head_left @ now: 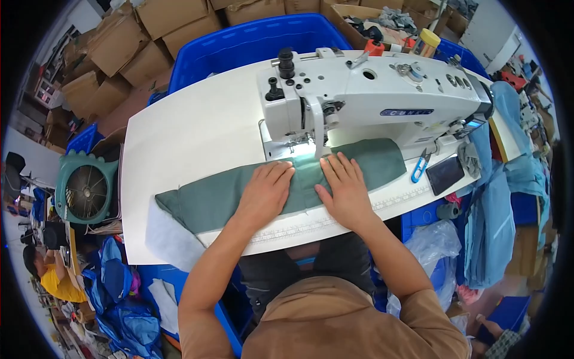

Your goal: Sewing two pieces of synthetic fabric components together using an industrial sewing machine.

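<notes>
Nearest the camera is the person's tan shirt [353, 323], with both bare forearms reaching up from it onto the white worktop [197, 125]. The left hand [266, 191] lies flat, fingers spread and open, palm pressing down on the green fabric [215, 200]; it grips nothing. Just beside it, the right hand [344, 188] is likewise flat and open on the same cloth, its fingertips close to the lit needle area of the white sewing machine [371, 102].

The fabric runs as a long band across the worktop, passing under both palms and beneath the machine head. Judging by its lie, a long stretch trails to the left of the left hand and a shorter end reaches past the right hand, so the seam looks partly fed; how much is stitched cannot be told.

Left of the left hand the worktop offers broad open room, and the cloth's tail nears its front edge. Right of the right hand, blue snips [420, 166] and a dark phone [444, 175] crowd the space. The near edge, with its printed ruler, sits just below both wrists.
</notes>
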A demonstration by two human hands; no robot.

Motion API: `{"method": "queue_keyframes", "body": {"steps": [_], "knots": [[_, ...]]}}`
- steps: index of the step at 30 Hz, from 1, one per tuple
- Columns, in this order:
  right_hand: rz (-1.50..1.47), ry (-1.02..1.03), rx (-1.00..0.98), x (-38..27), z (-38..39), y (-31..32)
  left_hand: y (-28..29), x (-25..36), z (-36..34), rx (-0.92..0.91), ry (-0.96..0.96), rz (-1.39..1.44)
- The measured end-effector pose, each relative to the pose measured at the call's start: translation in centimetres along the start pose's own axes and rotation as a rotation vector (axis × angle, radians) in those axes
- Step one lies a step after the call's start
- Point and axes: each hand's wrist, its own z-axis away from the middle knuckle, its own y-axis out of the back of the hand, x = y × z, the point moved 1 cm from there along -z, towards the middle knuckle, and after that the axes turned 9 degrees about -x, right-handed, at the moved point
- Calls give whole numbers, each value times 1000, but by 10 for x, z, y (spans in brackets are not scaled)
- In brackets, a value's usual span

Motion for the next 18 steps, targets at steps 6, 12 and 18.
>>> {"method": "queue_keyframes", "body": {"steps": [6, 12, 18], "knots": [[70, -91, 110, 8, 6, 10, -2, 4, -13, 1, -21, 68], [-395, 279, 222, -49, -23, -28, -3, -7, 11, -22, 43, -1], [-126, 254, 29, -26, 7, -13, -14, 4, -13, -139, -16, -45]]}}
